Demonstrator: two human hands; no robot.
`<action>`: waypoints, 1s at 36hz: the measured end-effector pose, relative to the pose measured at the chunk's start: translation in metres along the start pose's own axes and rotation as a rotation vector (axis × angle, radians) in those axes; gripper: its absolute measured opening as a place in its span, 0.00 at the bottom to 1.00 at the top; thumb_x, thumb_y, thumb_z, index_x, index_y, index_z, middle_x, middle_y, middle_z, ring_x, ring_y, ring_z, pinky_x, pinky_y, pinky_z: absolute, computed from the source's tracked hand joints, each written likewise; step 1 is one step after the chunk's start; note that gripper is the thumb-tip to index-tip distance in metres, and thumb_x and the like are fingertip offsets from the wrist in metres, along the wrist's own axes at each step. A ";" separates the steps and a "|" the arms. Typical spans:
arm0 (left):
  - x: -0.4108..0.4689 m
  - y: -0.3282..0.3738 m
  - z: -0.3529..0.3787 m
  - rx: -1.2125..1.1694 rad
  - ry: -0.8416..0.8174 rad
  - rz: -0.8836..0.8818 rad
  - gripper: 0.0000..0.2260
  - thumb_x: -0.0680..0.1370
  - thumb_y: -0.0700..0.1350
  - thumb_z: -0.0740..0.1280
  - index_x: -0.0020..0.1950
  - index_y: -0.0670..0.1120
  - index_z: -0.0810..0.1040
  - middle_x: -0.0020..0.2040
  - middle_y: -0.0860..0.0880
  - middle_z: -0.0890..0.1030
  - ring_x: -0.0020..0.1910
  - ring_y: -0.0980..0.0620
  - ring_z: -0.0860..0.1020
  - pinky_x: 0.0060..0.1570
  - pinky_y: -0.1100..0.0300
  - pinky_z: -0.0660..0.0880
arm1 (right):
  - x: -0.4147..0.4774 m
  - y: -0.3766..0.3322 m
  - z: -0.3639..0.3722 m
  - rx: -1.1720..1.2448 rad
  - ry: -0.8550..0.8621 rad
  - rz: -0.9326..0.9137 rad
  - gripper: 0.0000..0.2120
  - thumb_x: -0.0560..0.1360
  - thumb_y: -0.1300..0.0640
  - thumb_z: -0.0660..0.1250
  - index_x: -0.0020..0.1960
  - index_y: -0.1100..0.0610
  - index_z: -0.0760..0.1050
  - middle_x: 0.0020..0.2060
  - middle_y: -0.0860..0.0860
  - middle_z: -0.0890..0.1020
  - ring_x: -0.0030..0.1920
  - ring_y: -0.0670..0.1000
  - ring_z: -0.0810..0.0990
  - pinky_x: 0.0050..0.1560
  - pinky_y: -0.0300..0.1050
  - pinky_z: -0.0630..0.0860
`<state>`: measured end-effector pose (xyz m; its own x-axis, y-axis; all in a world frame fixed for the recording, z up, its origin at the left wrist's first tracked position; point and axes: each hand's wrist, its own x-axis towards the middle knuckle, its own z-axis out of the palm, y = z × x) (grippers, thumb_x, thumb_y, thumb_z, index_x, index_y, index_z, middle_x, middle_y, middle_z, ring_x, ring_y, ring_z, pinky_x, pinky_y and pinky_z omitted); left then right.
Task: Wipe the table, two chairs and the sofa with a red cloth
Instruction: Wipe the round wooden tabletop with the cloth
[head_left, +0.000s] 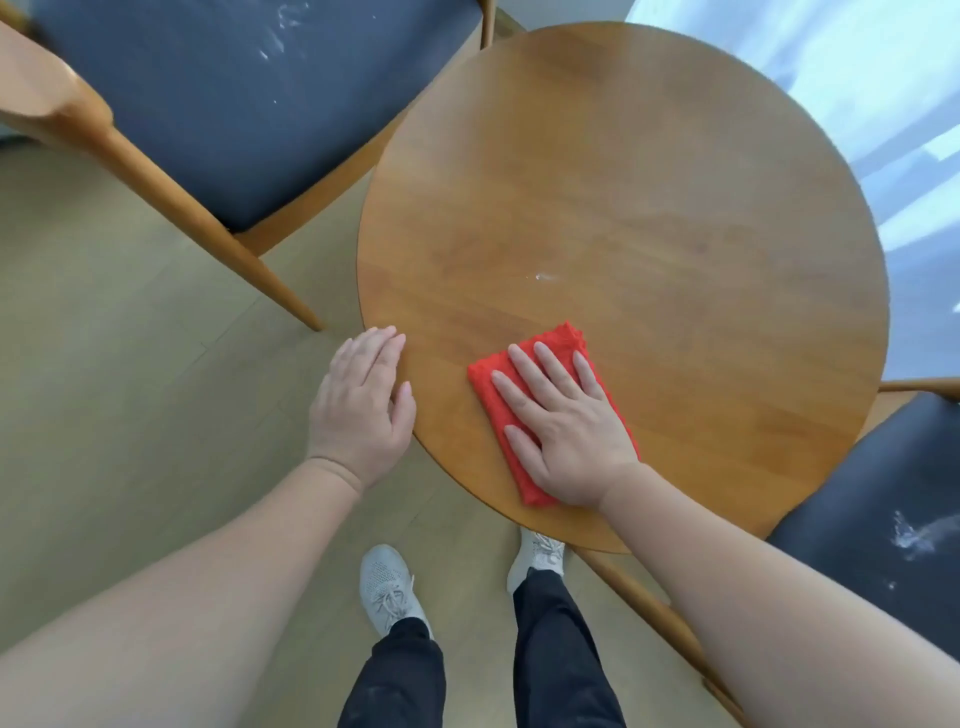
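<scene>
1. Pressing flat on the red cloth (550, 345), the right hand (566, 431) keeps its fingers straight, not gripping.
2. The red cloth lies folded near the round wooden surface's (623, 208) front edge.
3. The left hand (361, 400) rests on the surface's left rim, fingers straight, holding nothing.
4. A white smear (543, 278) sits just beyond the red cloth.

Forearms (218, 561) bare to frame edge. Trousers (558, 654) dark, black or perhaps deep navy, seen below table (649, 182) near rim. Pale grey mesh trainers, matching laces: left shoe (387, 587) clear of table, right shoe (540, 556) partly under its rim.
</scene>
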<state>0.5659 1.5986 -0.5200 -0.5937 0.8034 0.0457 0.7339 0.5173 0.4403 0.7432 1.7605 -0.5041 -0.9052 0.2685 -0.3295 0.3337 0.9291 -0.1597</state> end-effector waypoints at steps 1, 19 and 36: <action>-0.001 -0.002 0.001 0.028 -0.016 -0.009 0.23 0.77 0.48 0.57 0.68 0.37 0.72 0.67 0.40 0.73 0.68 0.45 0.66 0.72 0.54 0.56 | 0.004 0.004 -0.003 0.005 0.002 -0.005 0.26 0.81 0.42 0.49 0.77 0.47 0.58 0.78 0.49 0.56 0.78 0.55 0.51 0.75 0.58 0.45; -0.010 -0.013 0.015 0.101 -0.094 -0.009 0.28 0.81 0.57 0.51 0.73 0.37 0.64 0.74 0.44 0.63 0.73 0.49 0.57 0.73 0.60 0.48 | 0.113 0.087 -0.050 0.000 0.119 0.148 0.28 0.80 0.42 0.45 0.78 0.47 0.53 0.79 0.49 0.51 0.78 0.53 0.46 0.76 0.55 0.41; -0.013 -0.022 0.023 0.025 -0.039 0.009 0.27 0.83 0.57 0.50 0.73 0.39 0.62 0.74 0.45 0.64 0.76 0.57 0.51 0.75 0.57 0.50 | 0.162 0.109 -0.074 -0.011 0.118 0.170 0.28 0.81 0.43 0.45 0.79 0.48 0.50 0.79 0.50 0.50 0.78 0.54 0.45 0.76 0.57 0.41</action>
<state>0.5651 1.5838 -0.5505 -0.5738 0.8189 0.0145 0.7477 0.5166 0.4172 0.6132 1.9242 -0.5059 -0.8608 0.4493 -0.2390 0.4822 0.8703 -0.1007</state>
